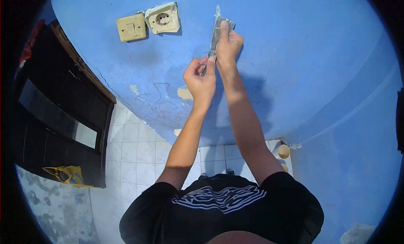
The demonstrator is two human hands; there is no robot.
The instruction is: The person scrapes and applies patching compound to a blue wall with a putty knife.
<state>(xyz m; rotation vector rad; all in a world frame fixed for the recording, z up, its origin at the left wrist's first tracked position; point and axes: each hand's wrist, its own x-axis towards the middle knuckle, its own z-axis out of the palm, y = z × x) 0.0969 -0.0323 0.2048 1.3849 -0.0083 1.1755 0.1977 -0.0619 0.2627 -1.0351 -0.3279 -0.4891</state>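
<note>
A flat, grey, smeared putty scraper (215, 38) is held up close to the blue wall (286, 46). My right hand (229, 44) grips it from the right, thumb stretched along its upper part and the other fingers mostly hidden behind. My left hand (201, 77) is closed at the scraper's lower end, thumb and index finger pinching its bottom corner. Just above the scraper, a small pale patch (218, 10) marks the wall. The scraper's far side is hidden from me.
A light switch (131, 28) and a power socket (163, 18) are mounted at upper left. Below are bare patches (184, 93) and scribbles. A dark cabinet (63, 96) with a yellow bag (67, 176) stands left. Round beige containers (284, 151) sit on the tiled floor (139, 153).
</note>
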